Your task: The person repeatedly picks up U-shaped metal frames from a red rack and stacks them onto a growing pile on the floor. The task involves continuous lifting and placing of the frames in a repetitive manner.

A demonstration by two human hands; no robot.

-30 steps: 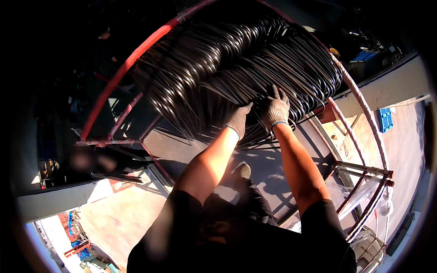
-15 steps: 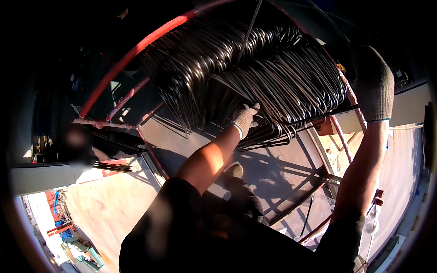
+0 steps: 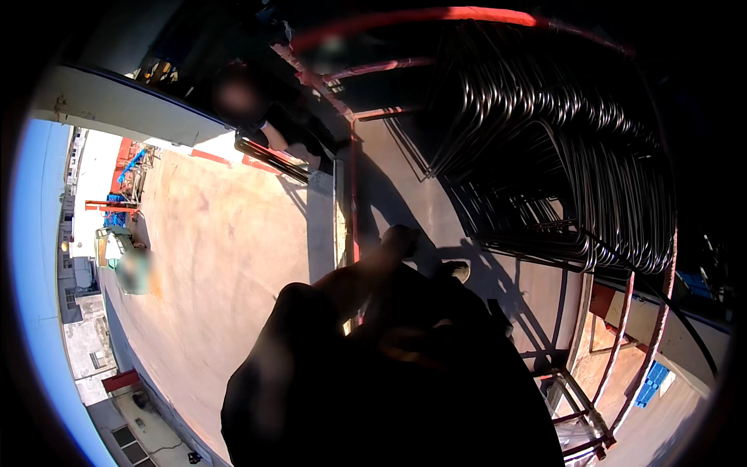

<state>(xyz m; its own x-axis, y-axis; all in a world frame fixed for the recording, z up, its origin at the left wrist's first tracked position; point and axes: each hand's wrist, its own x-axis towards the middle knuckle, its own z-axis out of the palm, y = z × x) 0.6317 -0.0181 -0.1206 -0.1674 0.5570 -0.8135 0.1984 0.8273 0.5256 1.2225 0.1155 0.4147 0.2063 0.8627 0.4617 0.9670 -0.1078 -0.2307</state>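
Note:
My left hand (image 3: 398,241) is low in front of my body, in deep shadow and away from the rods. Its fingers are too dark to read, so I cannot tell whether it holds anything. My right hand does not show. Ahead and to the right, a large stack of bent dark metal rods (image 3: 622,191) hangs in rows, with rounded bends catching the light. A red-wrapped bar (image 3: 459,14) arches above it. One of my shoes (image 3: 459,271) shows on the floor beside my dark clothing.
Pinkish posts (image 3: 650,350) stand at the right, with a dark metal frame (image 3: 580,405) below them. Beyond the left edge, another person's arm (image 3: 274,136) is near a bundle of thin rods (image 3: 272,162). Sunlit ground (image 3: 226,233) lies left, with green machinery (image 3: 113,245) farther off.
My view has swung left, so the rod stack now sits farther right. My left hand has left the rods and drawn back toward my body. My right hand has gone out of view.

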